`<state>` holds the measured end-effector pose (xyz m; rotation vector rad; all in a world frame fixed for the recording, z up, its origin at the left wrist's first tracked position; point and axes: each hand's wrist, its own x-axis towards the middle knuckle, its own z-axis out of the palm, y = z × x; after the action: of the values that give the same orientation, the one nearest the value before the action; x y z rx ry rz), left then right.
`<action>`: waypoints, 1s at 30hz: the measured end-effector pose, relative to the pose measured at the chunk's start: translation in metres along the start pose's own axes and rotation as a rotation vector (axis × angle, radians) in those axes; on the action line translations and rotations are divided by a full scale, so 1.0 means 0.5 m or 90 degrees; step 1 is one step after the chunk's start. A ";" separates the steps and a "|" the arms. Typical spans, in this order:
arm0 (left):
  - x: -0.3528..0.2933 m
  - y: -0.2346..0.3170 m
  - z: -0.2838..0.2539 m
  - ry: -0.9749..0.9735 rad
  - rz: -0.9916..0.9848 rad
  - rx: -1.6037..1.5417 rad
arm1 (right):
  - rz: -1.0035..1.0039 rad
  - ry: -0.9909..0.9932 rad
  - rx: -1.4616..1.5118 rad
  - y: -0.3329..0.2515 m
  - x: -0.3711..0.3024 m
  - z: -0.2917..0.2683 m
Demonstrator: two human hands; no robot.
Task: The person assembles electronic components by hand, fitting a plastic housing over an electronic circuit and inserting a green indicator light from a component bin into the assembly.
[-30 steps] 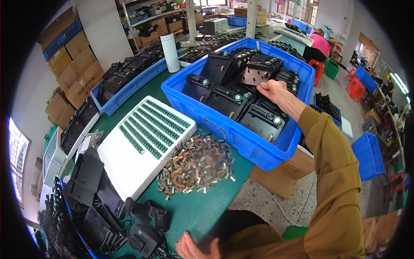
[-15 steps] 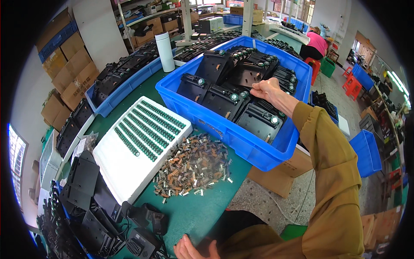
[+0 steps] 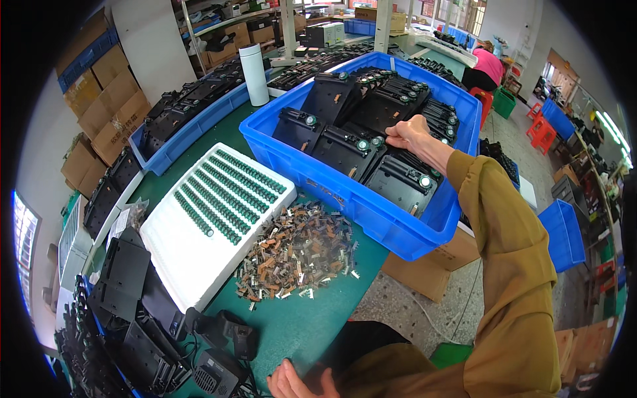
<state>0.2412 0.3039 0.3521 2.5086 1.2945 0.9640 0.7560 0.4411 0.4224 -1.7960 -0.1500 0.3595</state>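
My right hand [image 3: 413, 137] reaches into a large blue plastic bin [image 3: 312, 178] and bends down among the black plastic assemblies stacked there. Its fingers are pinched together at the edge of one assembly; what lies between the fingertips is hidden. The assemblies are flat black plates, each with a tube along one side and a round greenish disc at its end, such as the front assembly [image 3: 401, 186]. At the lower edge, my left hand [image 3: 298, 381] is partly cut off, with thumb and fingers apart and nothing visible between them, close to the green tabletop [image 3: 292, 331].
A white foam tray [image 3: 174, 247] holds rows of small green round parts. Beside it lies a pile of small brown and silvery clips [image 3: 298, 255]. Black housings [image 3: 123, 278] and a black corded device [image 3: 219, 371] are at lower left. A white bottle [image 3: 253, 74] stands behind; a person in pink [image 3: 490, 66] is farther off.
My right hand has stayed at the same place in the bin, with only a slight shift of wrist and fingers. The left hand has not visibly moved.
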 end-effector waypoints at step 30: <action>-0.017 -0.016 0.018 0.007 -0.018 -0.011 | -0.231 -0.980 -0.246 -0.083 -0.718 0.100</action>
<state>0.2377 0.3036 0.3381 2.4691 1.3159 0.9806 0.4049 0.3940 0.5101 -1.4080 -1.6604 1.4366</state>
